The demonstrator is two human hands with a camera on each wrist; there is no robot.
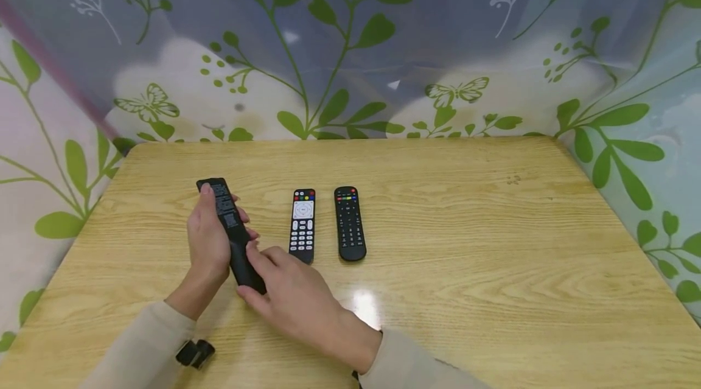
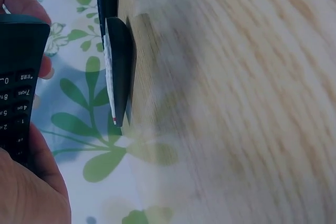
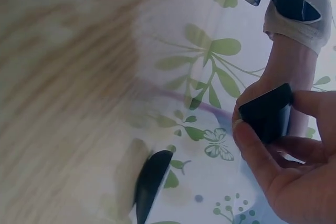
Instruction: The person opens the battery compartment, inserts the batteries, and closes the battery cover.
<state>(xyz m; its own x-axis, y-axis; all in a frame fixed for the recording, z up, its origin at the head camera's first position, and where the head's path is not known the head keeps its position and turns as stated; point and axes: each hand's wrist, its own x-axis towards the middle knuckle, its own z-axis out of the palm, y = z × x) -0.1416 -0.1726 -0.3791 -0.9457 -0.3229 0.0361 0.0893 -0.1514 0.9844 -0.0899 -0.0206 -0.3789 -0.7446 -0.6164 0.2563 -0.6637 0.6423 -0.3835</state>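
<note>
On the left side of the table, a black remote control (image 1: 241,255) is held up slantwise, its labelled back facing the head camera. My left hand (image 1: 208,234) grips it around the upper half, thumb along the back. At its lower end, my right hand (image 1: 301,297) pinches the edges between thumb and fingers. In the left wrist view the keypad side of this remote (image 2: 16,87) shows. From the right wrist, its end (image 3: 268,114) is seen between the right thumb and fingers. A remote with white buttons (image 1: 302,224) lies just beyond the right hand.
Right of the white-buttoned remote lies another black remote (image 1: 350,224), face up. All are on or over a wood-grain table (image 1: 465,224). Leaf-patterned cloth (image 1: 405,109) hangs behind and at both sides. A black clip-like piece (image 1: 195,353) sits by the left cuff.
</note>
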